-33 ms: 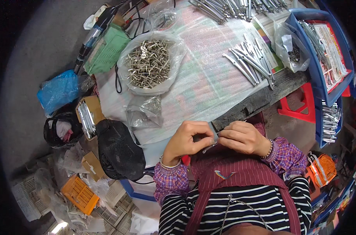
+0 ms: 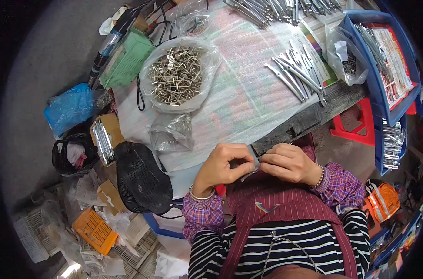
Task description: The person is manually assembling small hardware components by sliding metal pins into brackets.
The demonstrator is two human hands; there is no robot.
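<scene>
My left hand (image 2: pixel 226 166) and my right hand (image 2: pixel 289 163) are close together at the table's near edge, in front of the maroon apron. Both have their fingers pinched. Between them is a slim silver metal strip (image 2: pixel 248 176), its rounded end poking out below my left fingertips; the rest is hidden by my fingers. Similar metal strips (image 2: pixel 297 74) lie in a loose pile on the table beyond my right hand. Up and to the left of my left hand, an open plastic bag (image 2: pixel 210 95) holds many metal pins with flat heads.
More metal strips (image 2: pixel 267 11) lie at the far edge. Blue bins (image 2: pixel 383 104) stand at right, beside a bag of small dark parts (image 2: pixel 334 58) and a red stool (image 2: pixel 353 128). At left are a black mesh bag (image 2: pixel 144 179), a green basket (image 2: pixel 127 58) and an orange basket (image 2: pixel 95 230).
</scene>
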